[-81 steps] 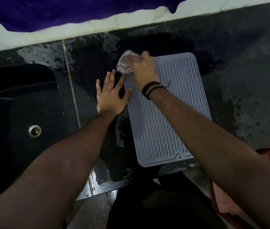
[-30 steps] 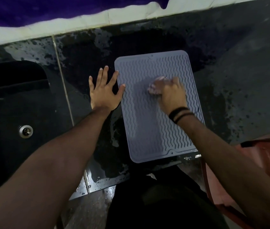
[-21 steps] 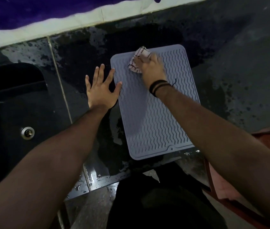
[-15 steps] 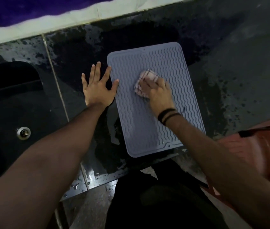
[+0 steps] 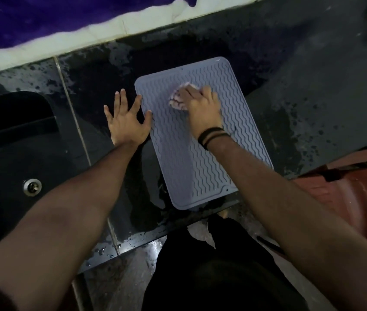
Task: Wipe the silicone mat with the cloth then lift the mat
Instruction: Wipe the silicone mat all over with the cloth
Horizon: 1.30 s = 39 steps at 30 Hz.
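A dark, wet stone counter (image 5: 312, 90) runs under a white tiled edge and purple wall (image 5: 43, 16). A black sink (image 5: 9, 153) with its drain (image 5: 32, 187) sits at left; a red chair (image 5: 353, 194) stands at near right. The grey mat (image 5: 202, 167) lies flat mid-counter. The left hand (image 5: 128, 122) rests spread flat, thumb touching the mat's left edge. The right hand (image 5: 202, 106) grips a bunched cloth (image 5: 178, 99) on the mat's far part.

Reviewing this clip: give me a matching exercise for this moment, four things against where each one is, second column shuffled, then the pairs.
1. cloth
2. left hand
3. silicone mat
4. sink drain

A. flat on the wet counter
B. far left, in the dark basin
C. bunched under the right hand
D. fingers spread, thumb at the mat's left edge

Pairs: 1-C, 2-D, 3-A, 4-B
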Each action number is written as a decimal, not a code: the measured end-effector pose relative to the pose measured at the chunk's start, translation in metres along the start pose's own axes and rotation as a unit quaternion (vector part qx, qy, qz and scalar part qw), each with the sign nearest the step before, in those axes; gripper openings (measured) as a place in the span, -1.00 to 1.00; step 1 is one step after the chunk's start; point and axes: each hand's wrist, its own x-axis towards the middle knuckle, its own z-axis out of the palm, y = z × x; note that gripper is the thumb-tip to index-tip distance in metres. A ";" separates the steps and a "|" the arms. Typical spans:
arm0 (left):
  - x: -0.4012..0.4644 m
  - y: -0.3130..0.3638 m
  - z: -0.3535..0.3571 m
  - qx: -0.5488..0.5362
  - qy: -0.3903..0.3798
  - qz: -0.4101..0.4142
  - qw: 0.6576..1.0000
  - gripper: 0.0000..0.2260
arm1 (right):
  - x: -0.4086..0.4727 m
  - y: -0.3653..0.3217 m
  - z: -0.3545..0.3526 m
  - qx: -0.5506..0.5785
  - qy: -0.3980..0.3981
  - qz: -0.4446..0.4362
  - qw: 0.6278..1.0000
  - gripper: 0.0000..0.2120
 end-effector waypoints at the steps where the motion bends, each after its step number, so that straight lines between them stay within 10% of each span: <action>1: 0.000 0.001 0.000 0.000 0.000 -0.001 1.000 -0.42 | 0.008 -0.004 0.003 -0.013 -0.031 0.002 0.999 -0.50; 10: 0.008 0.020 -0.006 0.075 -0.078 0.201 0.974 -0.40 | 0.012 -0.001 0.014 -0.085 -0.109 -0.034 0.990 -0.54; 16: 0.009 0.048 -0.018 0.125 -0.224 0.105 0.961 -0.25 | -0.017 0.009 0.019 -0.013 -0.096 -0.057 0.994 -0.52; 32: -0.036 0.095 -0.015 0.022 -0.133 0.097 0.986 -0.40 | -0.171 0.025 0.010 -0.032 -0.075 -0.036 0.996 -0.51; 39: -0.067 0.110 0.020 0.005 -0.215 0.076 0.974 -0.32 | -0.176 0.036 0.005 0.006 -0.031 -0.056 0.998 -0.58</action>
